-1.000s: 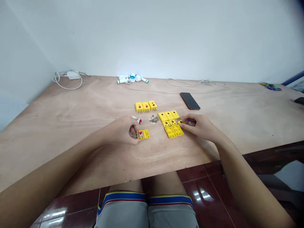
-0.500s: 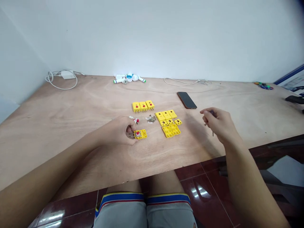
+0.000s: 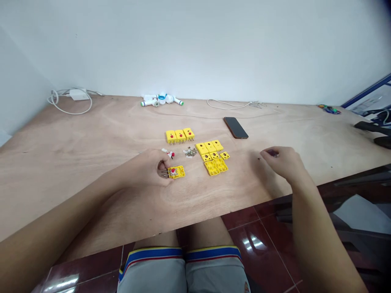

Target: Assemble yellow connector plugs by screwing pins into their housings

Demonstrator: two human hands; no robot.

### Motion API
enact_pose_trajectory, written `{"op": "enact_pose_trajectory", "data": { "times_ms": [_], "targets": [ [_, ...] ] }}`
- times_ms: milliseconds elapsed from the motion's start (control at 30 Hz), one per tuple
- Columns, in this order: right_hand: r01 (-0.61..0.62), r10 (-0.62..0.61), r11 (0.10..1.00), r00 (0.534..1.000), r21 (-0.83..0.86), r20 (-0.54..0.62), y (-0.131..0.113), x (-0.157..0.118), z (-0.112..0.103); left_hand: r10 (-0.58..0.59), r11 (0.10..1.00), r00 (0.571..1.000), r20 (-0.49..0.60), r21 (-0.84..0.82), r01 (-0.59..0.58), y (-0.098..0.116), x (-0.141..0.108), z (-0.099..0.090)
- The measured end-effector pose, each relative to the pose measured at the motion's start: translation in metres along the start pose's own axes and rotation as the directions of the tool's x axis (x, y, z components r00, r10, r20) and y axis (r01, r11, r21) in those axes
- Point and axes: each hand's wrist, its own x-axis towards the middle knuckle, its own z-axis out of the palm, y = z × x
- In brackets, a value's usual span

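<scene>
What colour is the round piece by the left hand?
The round piece is red; head view.

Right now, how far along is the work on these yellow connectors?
Three yellow connectors with pins look finished. In hand: the left hand is on an open yellow connector body with pins and a red piece. Still loose: yellow housing pieces and small metal parts.

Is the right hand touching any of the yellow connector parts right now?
No, the right hand is off to the right of the yellow connector parts, apart from them.
</scene>
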Motion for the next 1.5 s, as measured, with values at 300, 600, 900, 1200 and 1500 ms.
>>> {"op": "enact_pose_trajectory", "data": {
  "times_ms": [300,600,900,1200,1500],
  "targets": [
    [0.146,-0.126,0.946,0.988,-0.290,0.088,0.015,-0.027,0.026,-0.010,1.000,1.000,0.006,0.005,0.010,0.005,0.001,-0.003],
    [0.298,-0.276,0.937,0.951,-0.182,0.137,-0.054,-0.140,0.053,-0.048,0.998,0.999,0.004,-0.042,0.049,0.008,0.002,-0.002],
    [0.606,-0.565,0.788,0.782,-0.110,0.264,-0.125,-0.172,0.085,0.001,1.000,0.993,0.121,0.030,-0.005,0.016,-0.005,-0.014],
    [0.717,-0.618,0.695,0.635,-0.057,0.463,-0.169,-0.118,0.088,0.067,0.997,0.977,0.202,-0.047,-0.058,0.010,-0.005,-0.017],
    [0.729,-0.631,0.673,0.653,-0.124,0.419,-0.182,-0.086,0.112,0.063,0.998,0.982,0.178,-0.030,-0.059,0.008,-0.007,-0.016]
  ]
}}
